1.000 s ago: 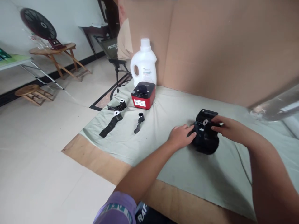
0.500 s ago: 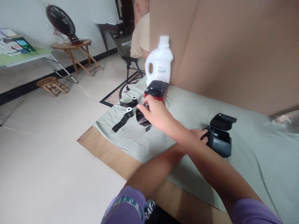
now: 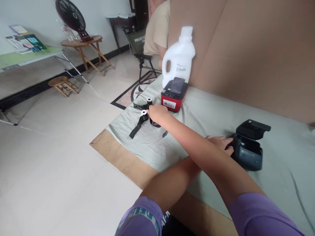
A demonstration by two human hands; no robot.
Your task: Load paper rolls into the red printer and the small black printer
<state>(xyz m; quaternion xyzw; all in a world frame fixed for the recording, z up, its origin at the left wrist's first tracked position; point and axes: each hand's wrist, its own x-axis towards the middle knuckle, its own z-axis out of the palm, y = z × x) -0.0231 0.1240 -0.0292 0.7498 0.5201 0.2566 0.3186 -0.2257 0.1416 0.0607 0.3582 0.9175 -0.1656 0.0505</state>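
My right hand reaches across to the left, over my left forearm, and is closed on a black ribbon roll on the pale green cloth. Beside it lie two more rolls with white cores, each trailing black strip. My left hand rests against the left side of a small black printer, whose lid stands open, with its fingers curled on the casing. A red and black printer stands just behind the rolls.
A white jug stands against a tall cardboard wall. Behind it a person sits on a folding chair. On the tiled floor to the left are a fan on a wooden table, a low stool and a folding table.
My right hand left the black printer and swung left across my other arm, carrying a black roll down to the cloth by the other rolls. The view turned left.
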